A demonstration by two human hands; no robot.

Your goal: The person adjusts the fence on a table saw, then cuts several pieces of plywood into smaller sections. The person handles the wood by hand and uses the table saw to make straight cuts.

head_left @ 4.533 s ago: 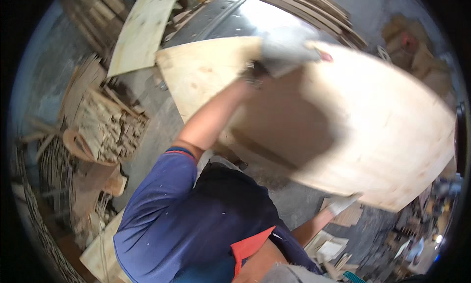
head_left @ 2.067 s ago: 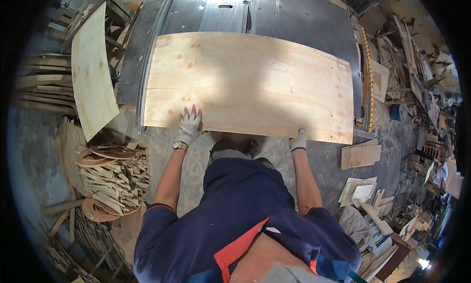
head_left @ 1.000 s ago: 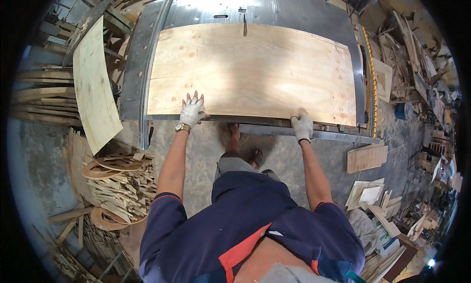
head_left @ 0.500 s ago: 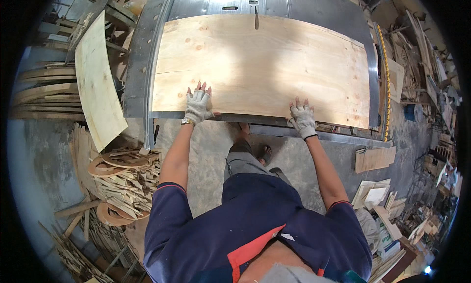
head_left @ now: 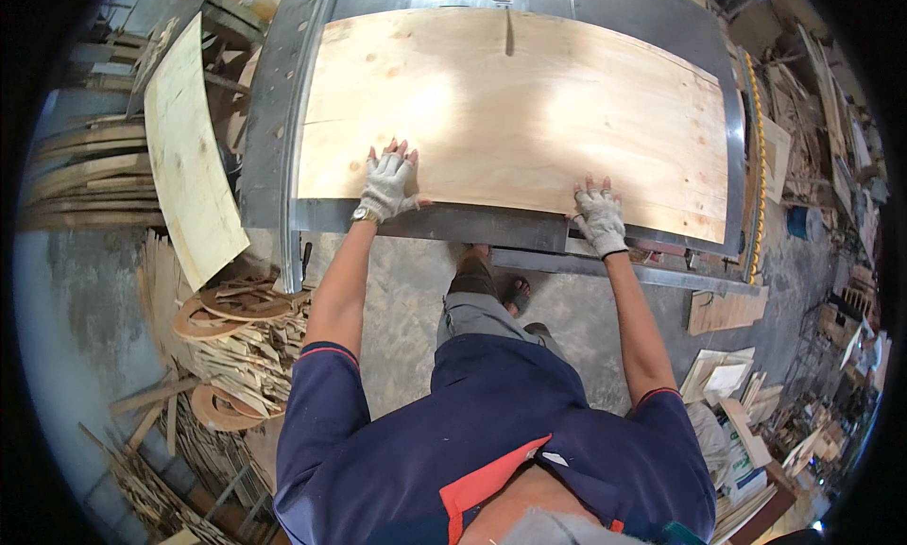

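A large pale plywood sheet [head_left: 510,120] lies flat on a dark metal saw table [head_left: 652,16], inside a long metal rail [head_left: 300,92] along its left side. Both hands wear pale fingerless gloves. My left hand [head_left: 387,181] rests open on the sheet's near edge, left of the middle, fingers spread. My right hand [head_left: 599,216] lies open on the same edge, right of the middle, fingers spread forward. A narrow dark slot shows just beyond the sheet's far edge, near the middle.
A curved pale board [head_left: 189,148] stands left of the table, with stacked timber [head_left: 90,181] behind it. Scrap wood with ring-shaped cutouts [head_left: 241,356] lies at lower left. Boards [head_left: 723,309] and clutter lie on the right. A yellow toothed strip [head_left: 756,167] runs along the table's right side.
The sheet, earlier held raised, now lies on the table and has slid forward, away from me. Both hands have moved forward with it. My right fingers have spread from the edge onto its top.
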